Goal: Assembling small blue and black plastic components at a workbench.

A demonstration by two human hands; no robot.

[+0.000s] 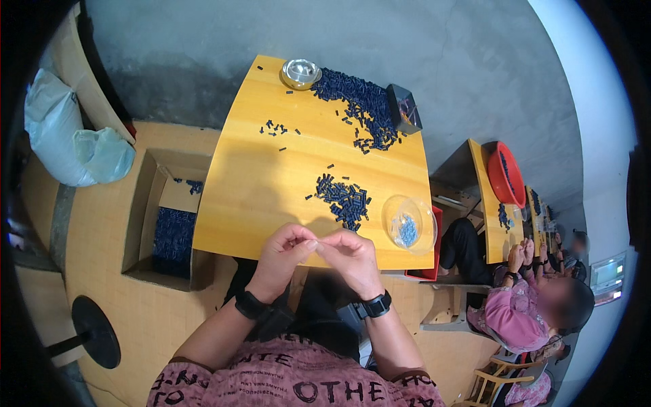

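Note:
My left hand (283, 256) and my right hand (352, 260) meet fingertip to fingertip over the near edge of the yellow table (237, 183). Both are closed in a pinch, and whatever lies between the fingertips is hidden or too small to make out. Just beyond them is a loose pile of small dark blue cylindrical pieces (344, 201). To the right of my right hand stands a clear round dish (428, 234) holding tiny light blue parts (407, 230).
At the table's far side, a shiny metal bowl (300, 73), a large heap of dark pieces (352, 95) and a black box (405, 108). On the floor at left, a cardboard box (137, 224) contains dark pieces. Co-workers (512, 308) sit at right, near a red basin (498, 178).

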